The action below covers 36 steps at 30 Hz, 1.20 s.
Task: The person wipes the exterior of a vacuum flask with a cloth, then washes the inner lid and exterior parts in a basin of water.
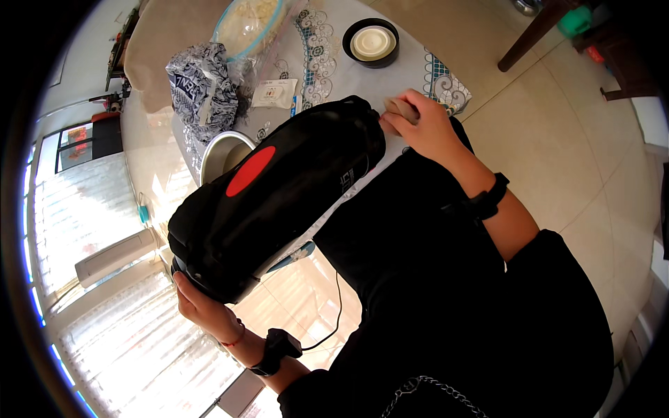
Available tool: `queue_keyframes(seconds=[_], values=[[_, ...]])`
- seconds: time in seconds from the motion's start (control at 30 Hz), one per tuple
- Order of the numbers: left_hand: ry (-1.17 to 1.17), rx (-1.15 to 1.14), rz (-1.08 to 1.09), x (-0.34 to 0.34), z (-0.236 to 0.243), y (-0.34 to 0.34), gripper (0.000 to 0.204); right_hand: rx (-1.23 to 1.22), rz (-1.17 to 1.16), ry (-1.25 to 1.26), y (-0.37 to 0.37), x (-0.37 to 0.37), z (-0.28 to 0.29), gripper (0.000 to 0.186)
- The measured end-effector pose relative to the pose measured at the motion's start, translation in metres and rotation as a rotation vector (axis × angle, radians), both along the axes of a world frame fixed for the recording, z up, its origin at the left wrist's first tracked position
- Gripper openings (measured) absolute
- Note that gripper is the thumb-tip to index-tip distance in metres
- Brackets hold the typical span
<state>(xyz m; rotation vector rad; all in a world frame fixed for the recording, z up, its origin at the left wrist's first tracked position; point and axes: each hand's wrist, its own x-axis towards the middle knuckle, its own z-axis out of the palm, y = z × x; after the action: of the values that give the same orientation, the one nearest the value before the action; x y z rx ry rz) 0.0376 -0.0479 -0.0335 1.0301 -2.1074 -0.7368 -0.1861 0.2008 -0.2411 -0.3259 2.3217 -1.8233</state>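
A long, glossy black bag-like bundle (300,181) with a red oval lies slantwise before me, its upper part over the table edge. A pale strip runs along its near side. My left hand (207,311) supports the lower left end, thumb and fingers curled round it. At the upper right end, my right hand (420,122) has its fingers bent together in a pinch, slightly blurred. What they pinch, if anything, I cannot make out. Behind the bundle stands a silver metal pot (214,155), partly hidden by it.
A black round dish (370,63) with a cream round piece inside sits on the patterned table cover (334,28). Further left are a white packet (274,93), a crumpled printed bag (207,90) and a blue-rimmed container (268,45). A dark cable (339,299) hangs near my left wrist.
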Motion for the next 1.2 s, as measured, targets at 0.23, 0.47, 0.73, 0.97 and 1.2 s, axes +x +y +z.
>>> queue_keyframes(seconds=[0.23, 0.47, 0.73, 0.97, 1.2], values=[[-0.012, 0.015, 0.001, 0.002, -0.002, 0.002, 0.051, -0.098, -0.009, -0.069, -0.034, -0.016, 0.014, 0.028], [-0.013, 0.038, 0.057, 0.004, -0.003, 0.001, 0.049, -0.049, -0.029, 0.135, -0.037, -0.008, 0.004, 0.024], [-0.018, -0.051, 0.029, -0.005, 0.001, 0.016, 0.046, -0.02, -0.012, 0.147, -0.018, 0.012, 0.01, 0.024], [-0.022, -0.012, 0.07, 0.0, 0.002, 0.017, 0.046, 0.051, -0.038, 0.55, -0.035, 0.024, 0.021, 0.043], [0.0, -0.007, 0.032, -0.005, 0.0, 0.018, 0.046, 0.266, 0.039, 0.906, -0.026, 0.023, 0.013, 0.035]])
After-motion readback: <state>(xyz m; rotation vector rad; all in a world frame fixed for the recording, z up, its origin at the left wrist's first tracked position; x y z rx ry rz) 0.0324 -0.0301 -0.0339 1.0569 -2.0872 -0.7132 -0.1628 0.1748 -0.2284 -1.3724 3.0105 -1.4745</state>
